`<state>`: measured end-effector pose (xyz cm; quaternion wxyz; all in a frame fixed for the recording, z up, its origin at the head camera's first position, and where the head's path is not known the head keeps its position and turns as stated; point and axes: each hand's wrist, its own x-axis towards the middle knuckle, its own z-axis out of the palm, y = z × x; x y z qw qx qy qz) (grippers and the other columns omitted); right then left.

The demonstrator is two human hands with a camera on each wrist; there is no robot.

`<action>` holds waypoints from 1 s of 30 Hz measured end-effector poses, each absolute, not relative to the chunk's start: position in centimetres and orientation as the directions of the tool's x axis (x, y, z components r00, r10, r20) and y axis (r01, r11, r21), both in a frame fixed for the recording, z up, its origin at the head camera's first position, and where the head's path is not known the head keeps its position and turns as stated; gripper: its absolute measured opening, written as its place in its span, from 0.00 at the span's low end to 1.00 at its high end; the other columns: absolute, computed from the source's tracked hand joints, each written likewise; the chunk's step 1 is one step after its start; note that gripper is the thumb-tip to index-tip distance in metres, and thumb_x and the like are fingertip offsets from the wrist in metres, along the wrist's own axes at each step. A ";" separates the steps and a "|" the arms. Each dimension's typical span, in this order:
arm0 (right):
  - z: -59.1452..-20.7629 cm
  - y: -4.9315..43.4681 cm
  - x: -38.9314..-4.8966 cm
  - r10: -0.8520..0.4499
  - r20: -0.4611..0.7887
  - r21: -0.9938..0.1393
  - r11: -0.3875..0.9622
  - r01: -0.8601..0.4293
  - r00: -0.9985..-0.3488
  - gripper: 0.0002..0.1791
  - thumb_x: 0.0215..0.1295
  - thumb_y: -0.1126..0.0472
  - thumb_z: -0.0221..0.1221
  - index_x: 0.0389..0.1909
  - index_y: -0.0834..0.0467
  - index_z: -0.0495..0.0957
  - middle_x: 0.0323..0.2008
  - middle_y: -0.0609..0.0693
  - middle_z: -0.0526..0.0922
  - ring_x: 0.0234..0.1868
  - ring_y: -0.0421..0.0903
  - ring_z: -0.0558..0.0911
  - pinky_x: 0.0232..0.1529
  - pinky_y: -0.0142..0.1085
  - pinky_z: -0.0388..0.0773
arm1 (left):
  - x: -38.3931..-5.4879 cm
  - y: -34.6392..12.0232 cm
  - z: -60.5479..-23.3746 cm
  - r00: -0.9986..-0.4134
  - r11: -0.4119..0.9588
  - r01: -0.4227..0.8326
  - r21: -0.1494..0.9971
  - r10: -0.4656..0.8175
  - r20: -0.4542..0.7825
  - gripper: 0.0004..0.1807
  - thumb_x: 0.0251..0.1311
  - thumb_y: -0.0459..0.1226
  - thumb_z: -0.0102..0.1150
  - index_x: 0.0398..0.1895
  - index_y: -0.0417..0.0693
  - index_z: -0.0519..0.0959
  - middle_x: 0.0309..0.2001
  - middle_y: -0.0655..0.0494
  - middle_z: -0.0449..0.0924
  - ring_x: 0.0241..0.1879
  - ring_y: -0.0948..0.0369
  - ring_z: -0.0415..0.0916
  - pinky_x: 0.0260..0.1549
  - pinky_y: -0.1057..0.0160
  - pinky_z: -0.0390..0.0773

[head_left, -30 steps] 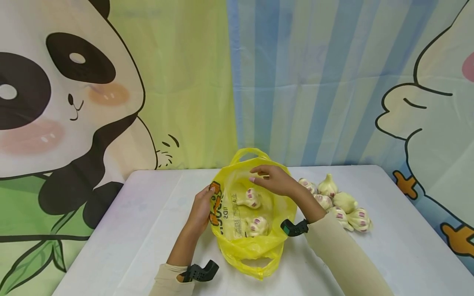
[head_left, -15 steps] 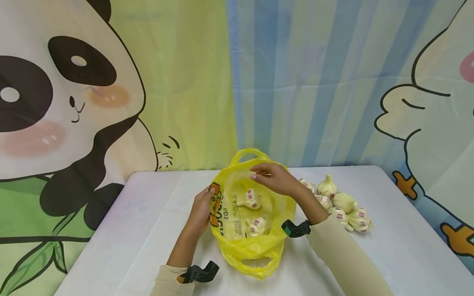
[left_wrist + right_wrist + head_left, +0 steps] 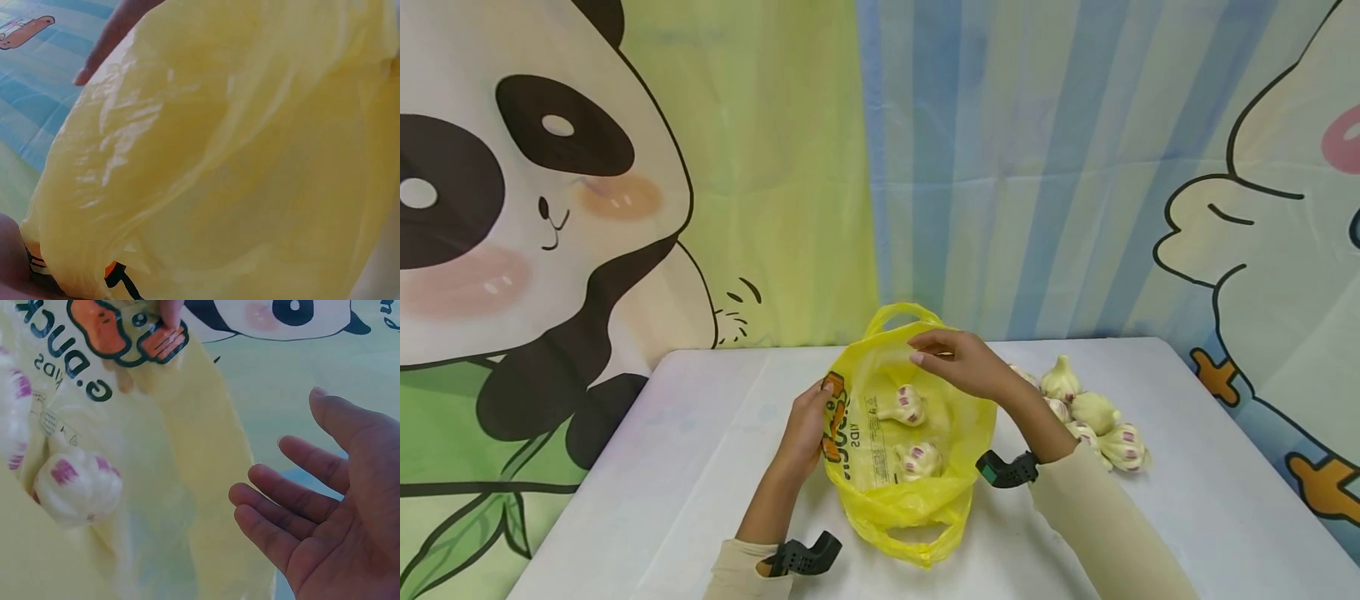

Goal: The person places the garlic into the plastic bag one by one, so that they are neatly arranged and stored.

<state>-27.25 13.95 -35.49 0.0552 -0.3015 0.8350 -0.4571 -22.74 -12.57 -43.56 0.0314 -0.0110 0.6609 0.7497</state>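
A yellow plastic bag (image 3: 917, 504) with printed lettering lies mouth up on the white table. Inside it show two heads of garlic (image 3: 919, 461), white with purple patches; one garlic head (image 3: 80, 487) appears large in the right wrist view. My left hand (image 3: 805, 425) grips the bag's left rim, thumb on the inside by the orange print. Above the bag's far right part hovers my right hand (image 3: 962, 362), holding nothing. The right wrist view shows the fingers of this right hand (image 3: 312, 519) spread and relaxed beside the bag's edge. In the left wrist view the yellow film (image 3: 206, 150) hides most else.
To the right of the bag, several more garlic heads (image 3: 1096, 410) lie in a pile, partly behind the right forearm. The white table (image 3: 700, 467) ends at a cartoon-printed curtain (image 3: 775, 167). Each wrist wears a black camera (image 3: 808, 554).
The bag and both hands keep nearly the same places. The right wrist has shifted slightly right and down in view, and the whole scene has drifted a little with the head.
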 end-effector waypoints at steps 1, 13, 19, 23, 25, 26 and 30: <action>-35.3 13.9 -27.1 -0.557 0.188 -0.801 0.390 -0.455 -0.809 0.23 0.73 0.52 0.54 0.62 0.61 0.73 0.58 0.54 0.76 0.58 0.50 0.76 0.57 0.45 0.73 | -22.7 -12.6 -43.6 -0.998 -0.125 -0.062 0.990 0.031 -0.059 0.23 0.76 0.46 0.40 0.66 0.44 0.70 0.46 0.36 0.75 0.42 0.47 0.77 0.43 0.50 0.77; -34.3 14.5 -25.9 -0.573 0.214 -0.797 0.366 -0.481 -0.791 0.22 0.73 0.55 0.55 0.62 0.63 0.73 0.58 0.55 0.76 0.58 0.51 0.75 0.58 0.44 0.73 | -22.7 -12.6 -43.6 -0.998 -0.124 -0.057 0.991 0.031 -0.054 0.24 0.76 0.46 0.39 0.66 0.43 0.69 0.45 0.36 0.75 0.41 0.46 0.76 0.42 0.51 0.77; -33.6 15.2 -24.7 -0.565 0.233 -0.785 0.371 -0.496 -0.792 0.21 0.73 0.53 0.55 0.61 0.59 0.75 0.57 0.52 0.77 0.57 0.48 0.77 0.55 0.42 0.75 | -22.7 -12.5 -43.5 -0.998 -0.112 -0.055 0.992 0.031 -0.052 0.25 0.77 0.46 0.39 0.67 0.42 0.69 0.45 0.36 0.75 0.42 0.45 0.76 0.42 0.51 0.77; -33.7 15.9 -23.8 -0.566 0.224 -0.800 0.358 -0.481 -0.793 0.21 0.73 0.53 0.55 0.61 0.59 0.75 0.58 0.53 0.77 0.58 0.49 0.76 0.55 0.42 0.75 | -22.7 -12.5 -43.5 -0.998 -0.122 -0.057 0.991 0.030 -0.054 0.24 0.76 0.46 0.39 0.65 0.42 0.70 0.44 0.37 0.76 0.41 0.45 0.77 0.42 0.51 0.78; -34.0 16.2 -23.5 -0.569 0.221 -0.805 0.352 -0.477 -0.792 0.21 0.73 0.54 0.55 0.61 0.60 0.74 0.58 0.53 0.77 0.58 0.49 0.76 0.55 0.40 0.75 | -22.6 -12.5 -43.4 -0.998 -0.123 -0.065 0.990 0.028 -0.062 0.24 0.76 0.46 0.39 0.65 0.42 0.70 0.44 0.38 0.76 0.41 0.46 0.77 0.42 0.50 0.77; -34.3 16.5 -23.4 -0.570 0.222 -0.805 0.350 -0.478 -0.791 0.21 0.73 0.55 0.55 0.61 0.60 0.74 0.58 0.53 0.77 0.58 0.49 0.76 0.55 0.40 0.75 | -22.6 -12.5 -43.4 -0.998 -0.122 -0.066 0.990 0.029 -0.063 0.24 0.76 0.46 0.40 0.65 0.42 0.70 0.44 0.39 0.76 0.41 0.47 0.77 0.43 0.50 0.77; -35.2 17.5 -23.0 -0.556 0.224 -0.799 0.366 -0.477 -0.801 0.20 0.73 0.55 0.55 0.61 0.61 0.74 0.57 0.53 0.77 0.57 0.50 0.77 0.54 0.39 0.76 | -22.6 -12.4 -43.4 -0.997 -0.118 -0.071 0.990 0.033 -0.068 0.25 0.76 0.47 0.40 0.67 0.43 0.69 0.46 0.38 0.76 0.43 0.45 0.76 0.45 0.50 0.76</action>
